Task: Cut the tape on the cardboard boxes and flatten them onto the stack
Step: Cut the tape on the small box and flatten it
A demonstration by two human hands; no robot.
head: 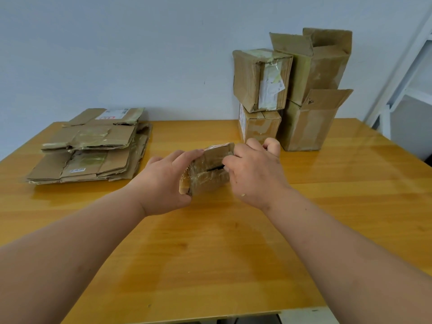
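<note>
With both my hands, left hand (167, 181) and right hand (253, 170), gripping a small box (207, 169), flattened boxes (91, 146) lie left and four boxes (292, 90) wait beyond.

Glossy wood table (233, 253) — matt cardboard boxes (292, 90), shiny tape.

Orange wooden table (350, 174) (glossy) against pale wall (117, 54).
</note>
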